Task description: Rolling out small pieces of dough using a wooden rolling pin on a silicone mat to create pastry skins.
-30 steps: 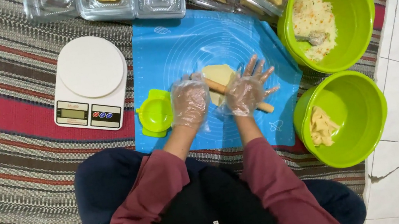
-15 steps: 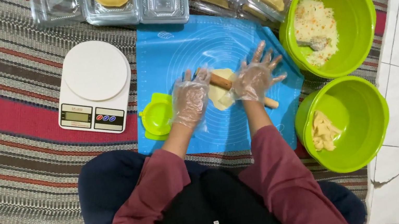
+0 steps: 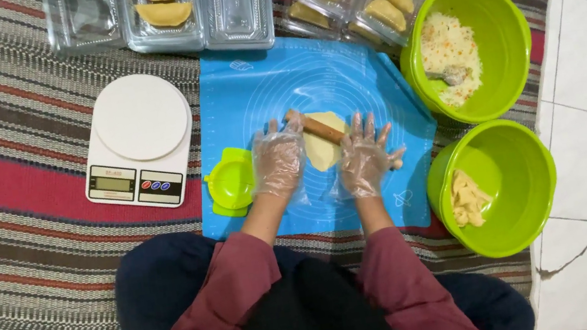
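Note:
A pale yellow sheet of dough (image 3: 326, 154) lies on the blue silicone mat (image 3: 311, 77). Across it runs a wooden rolling pin (image 3: 319, 128), tilted from upper left to lower right. My left hand (image 3: 278, 163), in a clear plastic glove, rests flat on the pin's left part with fingers spread. My right hand (image 3: 364, 158), gloved too, presses flat on the pin's right part. A small green dumpling press (image 3: 229, 183) sits just left of my left hand on the mat's edge.
A white kitchen scale (image 3: 139, 139) stands left of the mat. Clear plastic trays (image 3: 231, 4) with folded pastries (image 3: 163, 0) line the far side. A green bowl of filling with a spoon (image 3: 473, 45) and a green bowl of dough pieces (image 3: 498, 185) sit right, beside white floor tiles.
Both hands have slid back toward me along with the rolling pin, after reaching further out half a second ago. The dough looks flatter and wider than a second ago.

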